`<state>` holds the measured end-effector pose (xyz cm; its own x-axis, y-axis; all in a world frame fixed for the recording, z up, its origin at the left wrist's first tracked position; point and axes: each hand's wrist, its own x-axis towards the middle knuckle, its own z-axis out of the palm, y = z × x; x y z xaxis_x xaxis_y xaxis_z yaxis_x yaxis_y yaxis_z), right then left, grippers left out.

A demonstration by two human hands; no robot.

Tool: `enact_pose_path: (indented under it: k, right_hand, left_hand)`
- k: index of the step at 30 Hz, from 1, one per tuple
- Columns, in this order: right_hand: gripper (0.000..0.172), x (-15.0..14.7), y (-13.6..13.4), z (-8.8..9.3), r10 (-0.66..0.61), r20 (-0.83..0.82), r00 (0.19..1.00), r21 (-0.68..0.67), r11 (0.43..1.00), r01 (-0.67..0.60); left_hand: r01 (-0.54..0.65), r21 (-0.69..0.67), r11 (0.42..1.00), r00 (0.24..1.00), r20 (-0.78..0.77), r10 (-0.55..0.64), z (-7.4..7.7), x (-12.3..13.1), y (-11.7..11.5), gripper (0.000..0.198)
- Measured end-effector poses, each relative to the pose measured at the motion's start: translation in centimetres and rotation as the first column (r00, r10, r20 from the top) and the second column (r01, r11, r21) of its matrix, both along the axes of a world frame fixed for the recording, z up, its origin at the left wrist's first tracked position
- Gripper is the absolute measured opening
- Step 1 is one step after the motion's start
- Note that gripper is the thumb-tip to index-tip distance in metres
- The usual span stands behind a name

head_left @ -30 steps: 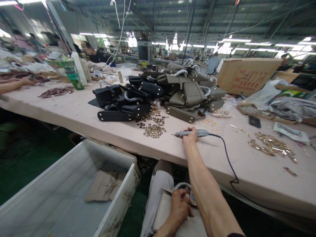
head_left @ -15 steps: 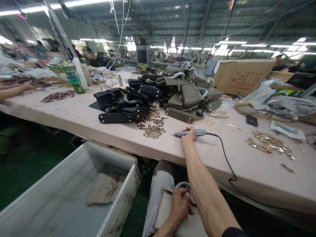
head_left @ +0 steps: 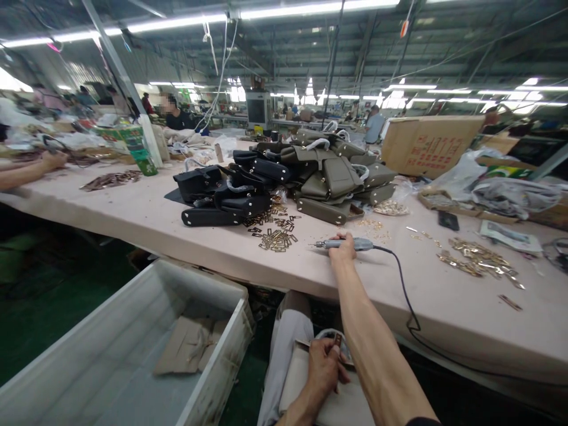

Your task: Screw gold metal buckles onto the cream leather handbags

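Note:
My right hand (head_left: 342, 247) is stretched out over the pink table (head_left: 142, 213) and closed round a grey corded electric screwdriver (head_left: 350, 243) that lies flat, tip pointing left. Its black cable (head_left: 406, 299) trails off the table's near edge. My left hand (head_left: 323, 370) stays low on my lap, closed on a beige bag piece (head_left: 306, 384) with a small brown strap end between the fingers. Loose gold metal fittings (head_left: 275, 238) lie just left of the screwdriver tip.
Black bags (head_left: 222, 192) and olive bags (head_left: 337, 174) are piled mid-table. More gold hardware (head_left: 479, 260) lies right. A cardboard box (head_left: 428, 145) stands behind. A white bin (head_left: 133, 343) sits below left. Another person's arm (head_left: 26, 171) rests at far left.
The camera has tilted up slightly, so everything sits a little lower in the picture. My hands keep their holds and places.

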<state>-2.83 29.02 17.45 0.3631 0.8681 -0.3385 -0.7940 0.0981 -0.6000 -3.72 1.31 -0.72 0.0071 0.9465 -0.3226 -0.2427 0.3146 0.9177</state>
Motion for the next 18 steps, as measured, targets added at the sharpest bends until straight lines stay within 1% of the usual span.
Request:
enact_pose_path:
  k: [3, 5, 7, 8, 9, 11, 13, 15, 17, 18]
  right_hand:
    - [0.023, 2.0, -2.4, 1.1, -0.012, -0.036, 0.999, 0.012, 1.0, 0.013]
    - [0.02, 3.8, -4.8, 1.4, 0.007, -0.043, 0.999, 0.048, 0.999, -0.005]
    - [0.021, 5.8, -7.9, 1.3, 0.044, -0.031, 0.999, 0.12, 0.992, -0.04]
    - [0.023, 6.9, -9.5, 1.1, 0.059, -0.015, 0.998, 0.149, 0.987, -0.056]
    - [0.024, 7.9, -11.1, 0.9, 0.068, 0.011, 0.998, 0.163, 0.984, -0.069]
    - [0.024, 9.7, -14.2, 0.1, 0.071, 0.055, 0.996, 0.144, 0.986, -0.079]
    - [0.022, 11.4, -16.9, -0.7, 0.054, 0.074, 0.996, 0.101, 0.993, -0.062]
    - [0.02, 12.7, -19.1, -1.6, 0.016, 0.072, 0.997, 0.064, 0.998, -0.021]
    - [0.018, 13.8, -20.7, -2.5, -0.023, 0.061, 0.998, 0.047, 0.999, 0.02]
    - [0.019, 14.1, -21.2, -2.9, -0.041, 0.06, 0.997, 0.044, 0.998, 0.038]
  left_hand:
    - [0.012, 0.02, 1.0, 0.999, 0.03, -0.013, 0.7, -0.1, 0.2, 0.04]
    - [0.022, 0.038, 0.999, 0.999, 0.024, -0.023, 1.5, -0.2, 0.1, 0.039]
    - [0.043, 0.078, 0.996, 0.999, -0.022, -0.042, 2.3, -0.4, 0.0, 0.035]
    - [0.053, 0.075, 0.996, 0.998, -0.026, -0.051, 2.4, -0.4, -0.1, 0.033]
    - [0.057, 0.06, 0.997, 0.998, -0.026, -0.055, 2.4, -0.5, -0.1, 0.03]
    - [0.06, 0.035, 0.998, 0.997, -0.042, -0.058, 1.9, -0.4, -0.3, 0.023]
    - [0.059, 0.067, 0.996, 0.991, -0.121, -0.051, 1.4, -0.2, -0.7, 0.02]
    - [0.064, 0.149, 0.987, 0.966, -0.258, -0.023, 1.1, 0.0, -1.1, 0.021]
    - [0.07, 0.221, 0.973, 0.924, -0.382, 0.021, 1.2, 0.4, -1.3, 0.022]
    - [0.069, 0.238, 0.969, 0.908, -0.417, 0.037, 1.3, 0.5, -1.3, 0.021]
